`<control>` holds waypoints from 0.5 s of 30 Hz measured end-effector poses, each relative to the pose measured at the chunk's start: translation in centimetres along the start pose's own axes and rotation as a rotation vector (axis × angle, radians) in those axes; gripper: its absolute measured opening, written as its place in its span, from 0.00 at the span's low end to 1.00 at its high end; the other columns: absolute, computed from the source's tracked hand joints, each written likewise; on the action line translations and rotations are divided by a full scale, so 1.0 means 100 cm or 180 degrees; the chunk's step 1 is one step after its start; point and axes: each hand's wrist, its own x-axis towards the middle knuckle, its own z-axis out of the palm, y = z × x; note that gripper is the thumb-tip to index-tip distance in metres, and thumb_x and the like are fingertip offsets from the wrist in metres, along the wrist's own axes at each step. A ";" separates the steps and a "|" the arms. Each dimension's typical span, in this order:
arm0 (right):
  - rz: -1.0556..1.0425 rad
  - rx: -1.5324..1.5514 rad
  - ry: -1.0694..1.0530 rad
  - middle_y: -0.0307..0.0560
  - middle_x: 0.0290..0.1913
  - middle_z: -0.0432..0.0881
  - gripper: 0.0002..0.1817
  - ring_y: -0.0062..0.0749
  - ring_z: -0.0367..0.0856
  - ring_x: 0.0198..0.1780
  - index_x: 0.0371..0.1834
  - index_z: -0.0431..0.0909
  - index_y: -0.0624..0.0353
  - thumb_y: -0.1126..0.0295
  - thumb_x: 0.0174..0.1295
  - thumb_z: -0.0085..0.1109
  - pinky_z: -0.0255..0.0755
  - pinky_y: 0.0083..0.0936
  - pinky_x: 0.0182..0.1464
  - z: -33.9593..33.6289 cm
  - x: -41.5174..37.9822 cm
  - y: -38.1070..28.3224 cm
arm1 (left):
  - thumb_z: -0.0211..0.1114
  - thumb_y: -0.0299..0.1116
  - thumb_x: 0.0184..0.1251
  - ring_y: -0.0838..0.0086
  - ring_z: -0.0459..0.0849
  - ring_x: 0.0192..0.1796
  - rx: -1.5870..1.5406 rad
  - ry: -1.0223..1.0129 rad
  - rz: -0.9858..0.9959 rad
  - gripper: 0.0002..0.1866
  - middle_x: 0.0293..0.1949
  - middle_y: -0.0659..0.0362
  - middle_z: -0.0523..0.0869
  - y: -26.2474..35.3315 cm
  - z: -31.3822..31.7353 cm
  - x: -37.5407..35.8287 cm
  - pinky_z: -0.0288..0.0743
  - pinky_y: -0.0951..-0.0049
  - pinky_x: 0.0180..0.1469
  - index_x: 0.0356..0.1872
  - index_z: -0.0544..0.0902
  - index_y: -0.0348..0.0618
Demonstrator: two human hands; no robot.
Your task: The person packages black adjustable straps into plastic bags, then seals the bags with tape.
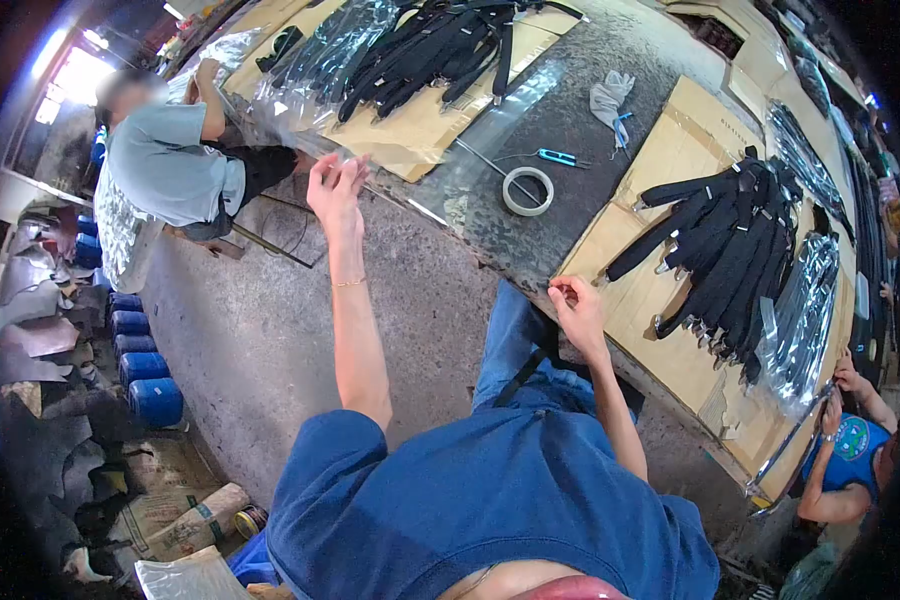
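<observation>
My left hand is raised beside the table's edge, near a clear plastic sheet, its fingers bent; whether it pinches part of the thin clear plastic cannot be made out. At the near edge of the table, my right hand has thumb and fingertips brought together by the cardboard; anything between them is too small to see. On that cardboard lies a bundle of black straps with metal clips. A tape roll and a blue-handled tool rest between the two cardboard pieces.
More black straps lie on cardboard at the far left of the table. A crumpled grey cloth sits further back. One person sits at the left, another works at the right. Blue rolls line the floor.
</observation>
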 end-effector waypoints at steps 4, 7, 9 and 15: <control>0.0012 -0.0080 0.0058 0.47 0.32 0.79 0.07 0.30 0.78 0.32 0.37 0.78 0.64 0.74 0.57 0.59 0.72 0.24 0.37 -0.001 0.003 -0.005 | 0.61 0.19 0.62 0.60 0.84 0.43 0.0110 -0.0225 0.0336 0.14 0.39 0.49 0.82 0.031 0.041 0.023 0.81 0.66 0.45 0.46 0.69 0.33; 0.0041 -0.0116 0.0003 0.47 0.32 0.79 0.07 0.30 0.78 0.31 0.37 0.79 0.64 0.74 0.57 0.60 0.72 0.24 0.36 0.001 0.002 -0.002 | 0.63 0.20 0.60 0.63 0.84 0.39 -0.0123 -0.0276 0.0846 0.14 0.41 0.48 0.81 0.055 0.074 0.067 0.80 0.67 0.44 0.45 0.71 0.32; 0.0010 -0.0182 -0.0053 0.47 0.32 0.79 0.07 0.29 0.78 0.31 0.37 0.79 0.64 0.74 0.57 0.60 0.72 0.23 0.35 0.002 0.003 0.006 | 0.65 0.22 0.59 0.64 0.83 0.37 -0.0369 -0.0402 0.1236 0.15 0.39 0.47 0.82 0.084 0.104 0.094 0.79 0.67 0.44 0.44 0.71 0.29; -0.0027 -0.0051 -0.0007 0.46 0.32 0.79 0.07 0.28 0.77 0.31 0.37 0.78 0.65 0.75 0.57 0.60 0.72 0.22 0.35 0.000 0.001 -0.001 | 0.56 0.26 0.66 0.75 0.79 0.32 -0.0126 -0.1026 0.3043 0.08 0.28 0.58 0.81 0.226 0.168 0.084 0.73 0.76 0.38 0.27 0.79 0.35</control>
